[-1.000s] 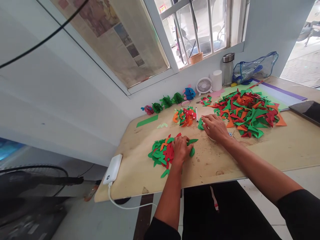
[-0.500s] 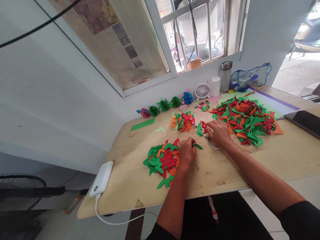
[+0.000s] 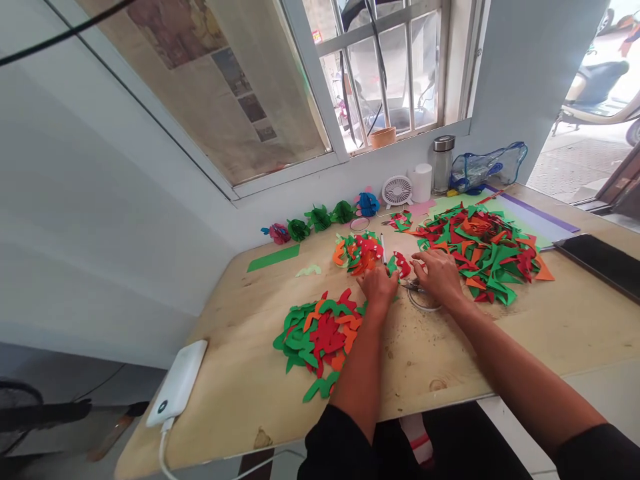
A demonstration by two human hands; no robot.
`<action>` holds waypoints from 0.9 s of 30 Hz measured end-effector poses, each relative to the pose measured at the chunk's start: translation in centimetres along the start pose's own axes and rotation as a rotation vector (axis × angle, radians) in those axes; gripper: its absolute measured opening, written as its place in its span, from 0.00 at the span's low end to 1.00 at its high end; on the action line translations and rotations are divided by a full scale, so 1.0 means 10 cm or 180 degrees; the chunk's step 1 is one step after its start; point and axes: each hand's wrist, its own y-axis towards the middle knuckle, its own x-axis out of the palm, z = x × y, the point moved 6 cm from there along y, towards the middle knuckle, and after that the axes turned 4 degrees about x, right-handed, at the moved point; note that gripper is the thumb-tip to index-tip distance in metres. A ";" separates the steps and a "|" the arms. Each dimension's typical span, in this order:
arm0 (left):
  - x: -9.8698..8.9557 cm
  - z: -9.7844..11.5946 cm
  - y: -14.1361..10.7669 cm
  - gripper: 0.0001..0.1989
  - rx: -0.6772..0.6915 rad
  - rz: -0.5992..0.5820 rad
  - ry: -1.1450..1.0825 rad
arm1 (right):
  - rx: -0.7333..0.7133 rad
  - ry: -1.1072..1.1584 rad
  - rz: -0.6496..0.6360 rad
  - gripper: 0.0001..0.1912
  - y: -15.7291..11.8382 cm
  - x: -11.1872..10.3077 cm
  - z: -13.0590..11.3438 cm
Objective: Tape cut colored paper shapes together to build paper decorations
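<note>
My left hand (image 3: 379, 285) reaches over the middle of the table, its fingertips closed at the edge of a green paper piece (image 3: 393, 265). Beside that piece lies a red paper cutout (image 3: 401, 264) with pale spots. My right hand (image 3: 438, 272) rests just to the right, fingers apart, with nothing plainly held. Below its fingertips are metal scissors or snips (image 3: 411, 287), partly hidden, and a white ring (image 3: 424, 308). A heap of wavy red, green and orange cutouts (image 3: 327, 333) lies left of my left forearm, which covers part of it.
A large pile of paper scraps (image 3: 480, 243) spreads at the right, beside a black phone (image 3: 603, 263). Behind my left hand are a smaller cutout pile (image 3: 360, 252) and a pen (image 3: 383, 248). Paper flowers (image 3: 319, 217), a small fan (image 3: 397, 191) and a glass bottle (image 3: 443, 165) line the wall.
My left hand has moved up and away from the cutout heap to the green and red pieces. My right hand has drawn slightly back from the red cutout. The camera view has shifted.
</note>
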 end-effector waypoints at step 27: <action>-0.05 0.01 -0.20 0.14 0.0807 0.0512 0.0093 | -0.0034 0.0129 -0.0084 0.12 0.00 -0.05 -0.06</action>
